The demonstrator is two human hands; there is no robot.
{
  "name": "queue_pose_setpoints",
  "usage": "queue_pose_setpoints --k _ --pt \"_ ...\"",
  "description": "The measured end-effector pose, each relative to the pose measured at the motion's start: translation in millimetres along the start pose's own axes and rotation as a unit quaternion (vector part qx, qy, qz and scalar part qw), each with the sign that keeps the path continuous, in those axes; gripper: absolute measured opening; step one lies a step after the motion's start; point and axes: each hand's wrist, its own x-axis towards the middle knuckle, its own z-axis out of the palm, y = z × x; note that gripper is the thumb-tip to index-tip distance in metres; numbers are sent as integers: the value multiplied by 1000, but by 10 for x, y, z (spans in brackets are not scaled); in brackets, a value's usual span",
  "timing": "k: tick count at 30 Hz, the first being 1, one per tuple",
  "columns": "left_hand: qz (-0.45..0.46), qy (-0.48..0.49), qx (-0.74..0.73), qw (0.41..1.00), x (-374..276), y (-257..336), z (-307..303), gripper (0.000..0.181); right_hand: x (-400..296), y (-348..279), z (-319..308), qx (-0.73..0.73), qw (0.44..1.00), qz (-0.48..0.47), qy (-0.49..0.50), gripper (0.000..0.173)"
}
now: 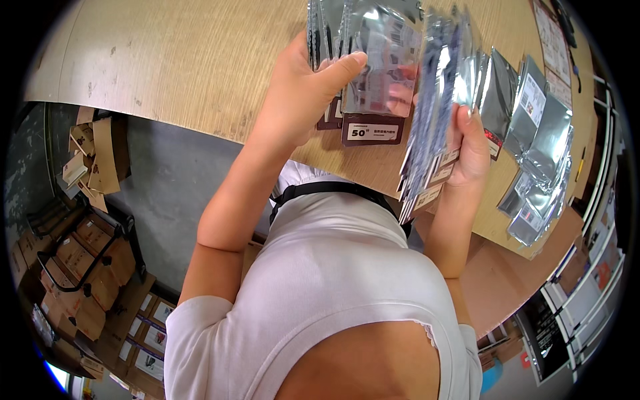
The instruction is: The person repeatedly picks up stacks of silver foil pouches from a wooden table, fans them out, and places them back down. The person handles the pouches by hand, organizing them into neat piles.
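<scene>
My left hand (305, 92) has its thumb across the face of silver foil packets (382, 70). Its other fingers are largely hidden behind them. Dark cards with pale printed panels (372, 131) stick out at the packets' lower ends. In my right hand (470, 142) is a thick upright bundle of similar thin packets (432, 100), fanned a little at the bottom, thumb on the near side. The two groups stand side by side above the wooden table (190, 65), close to its front edge. Fingertips show through the clear part of the middle packet.
More silver packets (547, 145) lie heaped at the table's right, near a yellow pencil-like stick (580, 164). Printed sheets (552, 45) lie at the far right. A brown cardboard surface (505, 275) is below the right edge. Cartons (90, 260) stand on the floor at left.
</scene>
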Motion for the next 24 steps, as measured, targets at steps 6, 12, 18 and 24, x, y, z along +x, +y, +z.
queue_pose_setpoints --k 6,12,18,24 --pt "21 12 7 1000 19 23 49 26 -51 -78 77 -171 985 33 -8 49" --pt "-26 -48 -51 997 0 -11 22 29 -111 -71 152 -158 987 1 29 46" --pt "-42 -77 -70 994 -17 -33 9 31 -120 -40 41 -160 982 -41 87 46" --pt "-31 -69 -56 996 -13 -27 -12 35 -155 -123 -256 -211 977 -23 36 48"
